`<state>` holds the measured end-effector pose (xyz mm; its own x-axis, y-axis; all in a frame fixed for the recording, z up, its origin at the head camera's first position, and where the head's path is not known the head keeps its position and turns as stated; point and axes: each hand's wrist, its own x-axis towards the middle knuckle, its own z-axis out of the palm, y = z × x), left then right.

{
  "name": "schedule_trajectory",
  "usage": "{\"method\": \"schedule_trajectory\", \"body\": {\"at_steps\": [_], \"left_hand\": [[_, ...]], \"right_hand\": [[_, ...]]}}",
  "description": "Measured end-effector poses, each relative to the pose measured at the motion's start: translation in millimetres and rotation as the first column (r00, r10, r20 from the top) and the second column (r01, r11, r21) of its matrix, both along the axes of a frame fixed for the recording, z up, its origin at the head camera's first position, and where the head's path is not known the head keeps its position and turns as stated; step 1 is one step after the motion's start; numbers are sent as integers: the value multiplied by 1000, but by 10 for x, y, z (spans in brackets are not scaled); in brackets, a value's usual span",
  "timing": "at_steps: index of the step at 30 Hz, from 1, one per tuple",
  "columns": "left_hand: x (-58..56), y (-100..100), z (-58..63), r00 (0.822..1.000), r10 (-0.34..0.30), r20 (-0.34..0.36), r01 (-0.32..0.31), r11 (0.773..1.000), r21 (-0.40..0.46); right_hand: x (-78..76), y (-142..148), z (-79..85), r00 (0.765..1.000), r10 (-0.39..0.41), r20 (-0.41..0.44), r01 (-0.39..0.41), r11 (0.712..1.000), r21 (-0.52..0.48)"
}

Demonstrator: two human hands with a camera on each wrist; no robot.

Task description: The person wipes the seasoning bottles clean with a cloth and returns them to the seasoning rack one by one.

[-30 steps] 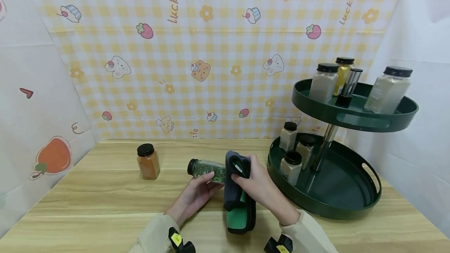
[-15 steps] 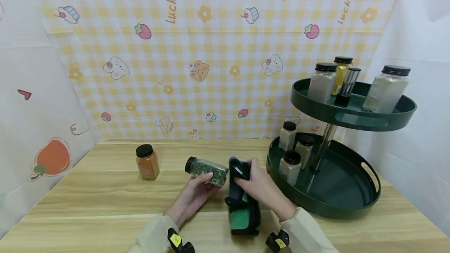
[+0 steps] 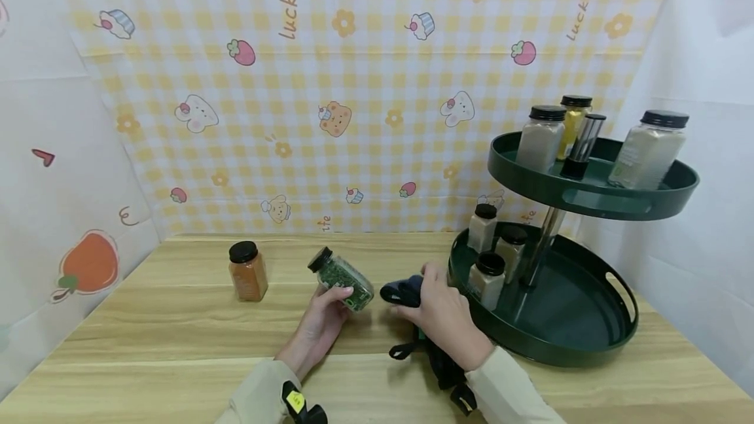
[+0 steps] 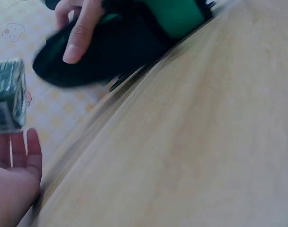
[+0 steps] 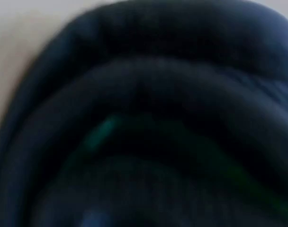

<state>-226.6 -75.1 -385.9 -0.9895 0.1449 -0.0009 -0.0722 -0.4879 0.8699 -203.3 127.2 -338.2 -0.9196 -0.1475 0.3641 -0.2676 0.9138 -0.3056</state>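
Observation:
A clear spice jar [image 3: 343, 280] of green dried flakes with a black lid tilts up to the left in the head view. My left hand [image 3: 321, 326] holds it round its lower end, thumb across the front. In the left wrist view the jar's base [image 4: 9, 94] shows a label with a barcode. My right hand [image 3: 443, 313] grips a soft dark pouch-like fabric thing [image 3: 403, 292] with green parts, a little right of the jar and apart from it. Its padded dark edge [image 5: 144, 85] fills the right wrist view, blurred. The hand and sleeve hide much of it.
A jar of orange powder [image 3: 249, 272] stands on the wooden table [image 3: 147, 345] at left. At right, a two-tier dark green rack [image 3: 548, 349] bears several black-lidded jars, close beside my right hand. A patterned cloth [image 3: 377, 84] hangs behind.
The right hand has swung the fabric thing round, its lower part moving right under the sleeve and its top dropping. The jar has tilted lid-up and moved away from it.

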Motion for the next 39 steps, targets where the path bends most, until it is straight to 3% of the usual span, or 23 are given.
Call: {"method": "schedule_trajectory", "body": {"at_steps": [3,6,9,11,13,18,19,23,26,32,35,39], "left_hand": [[-6,-11,-3,999,31,-9,-31,999,11],[-7,-15,3,998,58,-17,-58,998,4],[-8,-10,9,997,74,-17,-74,997,-16],[-14,-9,9,997,81,-12,-82,996,-18],[-22,-8,12,996,85,-4,-85,996,-8],[-27,8,22,997,80,-5,-80,997,-12],[-25,12,22,997,76,-7,-76,997,-16],[-21,14,18,998,62,-6,-62,998,-22],[-23,1,16,998,60,-6,-60,998,-21],[-10,-21,11,998,60,2,-60,998,-24],[2,-21,13,999,48,1,-48,998,-30],[9,-22,15,999,38,-3,-38,999,-32]], "right_hand": [[31,-47,-2,982,141,123,-136,990,-43],[58,-89,65,917,264,297,-246,964,-99],[90,-74,180,842,326,429,-301,945,-128],[126,-37,277,824,337,456,-315,941,-126],[165,25,396,825,325,463,-308,944,-114],[224,339,715,855,202,477,-221,975,-18],[227,434,767,852,176,493,-205,979,4],[218,839,895,803,74,592,-130,990,53],[167,1068,886,770,10,637,-102,989,109],[68,1223,733,720,-2,694,-113,986,120],[62,1221,683,710,-3,705,-76,994,80],[44,1184,658,721,-10,693,-67,994,84]]}}
